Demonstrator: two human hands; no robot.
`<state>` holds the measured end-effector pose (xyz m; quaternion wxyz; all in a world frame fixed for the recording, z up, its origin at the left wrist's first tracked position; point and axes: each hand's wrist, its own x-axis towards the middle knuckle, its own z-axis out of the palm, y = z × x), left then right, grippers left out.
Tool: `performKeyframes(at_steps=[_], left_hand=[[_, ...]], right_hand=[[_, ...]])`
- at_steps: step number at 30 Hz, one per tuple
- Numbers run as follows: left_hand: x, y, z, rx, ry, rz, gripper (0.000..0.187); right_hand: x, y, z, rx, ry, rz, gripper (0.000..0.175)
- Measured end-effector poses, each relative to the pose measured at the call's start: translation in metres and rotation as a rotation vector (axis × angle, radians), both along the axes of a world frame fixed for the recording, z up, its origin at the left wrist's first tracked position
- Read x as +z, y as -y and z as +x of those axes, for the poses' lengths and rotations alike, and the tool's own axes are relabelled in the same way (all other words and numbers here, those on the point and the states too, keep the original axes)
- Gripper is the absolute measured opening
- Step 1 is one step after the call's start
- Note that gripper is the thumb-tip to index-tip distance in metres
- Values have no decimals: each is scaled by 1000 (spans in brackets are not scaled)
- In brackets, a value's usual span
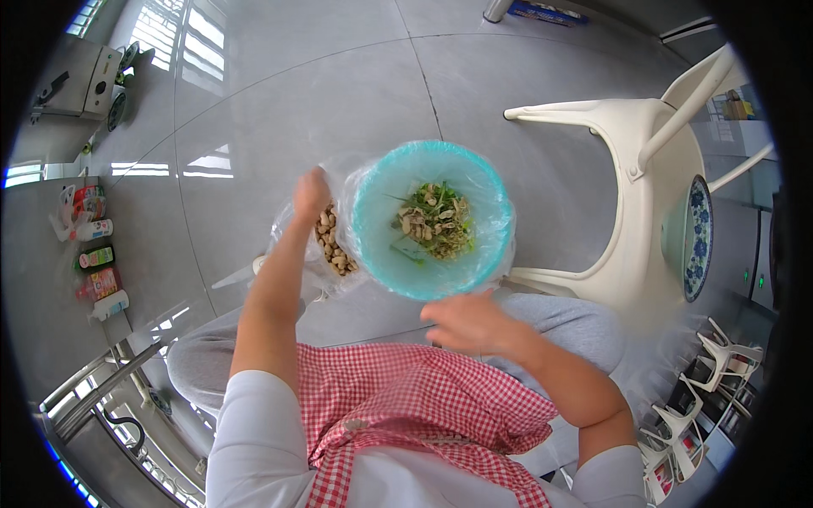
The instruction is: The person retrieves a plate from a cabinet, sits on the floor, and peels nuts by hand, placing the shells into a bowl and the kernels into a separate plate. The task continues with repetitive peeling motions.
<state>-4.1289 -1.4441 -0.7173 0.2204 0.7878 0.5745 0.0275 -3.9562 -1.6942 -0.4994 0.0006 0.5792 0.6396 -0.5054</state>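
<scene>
A turquoise bin (437, 289) with a clear plastic liner stands on the floor between the knees. Peanut shells and green plant scraps (438, 222) lie at its bottom. Left of the bin, a clear plastic bag (298, 254) holds several unshelled peanuts (335, 244). My left hand (311, 195) is closed at the far edge of this bag and appears to grip its plastic; the fingertips are hidden. My right hand (473, 325) is at the near side of the bin, just below the rim, fingers spread and slightly blurred, with nothing seen in it.
A cream metal chair (648, 209) stands to the right, with a blue-patterned enamel basin (698, 238) on its seat. Cleaning bottles (101, 282) line the left. A steel appliance (76, 86) is at the far left. Grey floor tiles (305, 89) spread ahead.
</scene>
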Motion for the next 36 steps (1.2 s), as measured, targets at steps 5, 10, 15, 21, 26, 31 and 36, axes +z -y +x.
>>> performKeyframes(at_steps=[5,10,15,21,26,31,36], left_hand=[[20,-28,1,-117,138,34,25],[21,29,-12,110,420,53,32],[4,122,-40,63,397,18,9],[-3,182,-61,-246,165,-164,24],[-3,176,-58,-44,185,-214,18],[-17,135,-44,189,230,61,13],[-33,108,-44,167,14,-108,16]], right_hand=[[-49,17,-34,22,52,-151,31],[-68,17,-25,-197,38,-176,31],[-70,13,-14,-222,296,-3,25],[-85,12,-15,-130,446,289,22],[-94,16,-25,29,494,430,14],[-78,19,-37,53,427,254,15],[-50,6,-40,-19,235,165,21]])
